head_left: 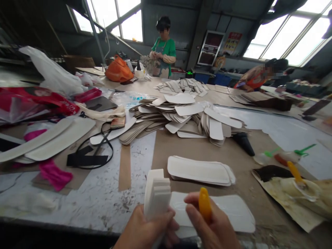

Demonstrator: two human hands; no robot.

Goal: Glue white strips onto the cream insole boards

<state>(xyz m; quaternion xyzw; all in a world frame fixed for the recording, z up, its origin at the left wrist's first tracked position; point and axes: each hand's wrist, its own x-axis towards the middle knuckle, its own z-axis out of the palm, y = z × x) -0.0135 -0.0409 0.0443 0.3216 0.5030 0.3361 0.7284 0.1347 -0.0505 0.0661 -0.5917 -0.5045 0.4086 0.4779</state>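
In the head view, the person's left hand (149,226) clasps a bundle of white strips (157,197) upright; right of it, the right hand (216,224) closes around a yellow handle (204,205). White panels (238,214) lie beneath that grip, a flat white stack (198,170) just beyond.

Daylight glares through slanted windows (131,26) at upper left and right, their panes burned nearly white, while the back wall (181,20) sinks into gloom. Soft, diffuse light falls across the tabletop (90,204), with near-black shadow below its front edge. Wide-angle distortion stretches the sides, where blur smears detail.
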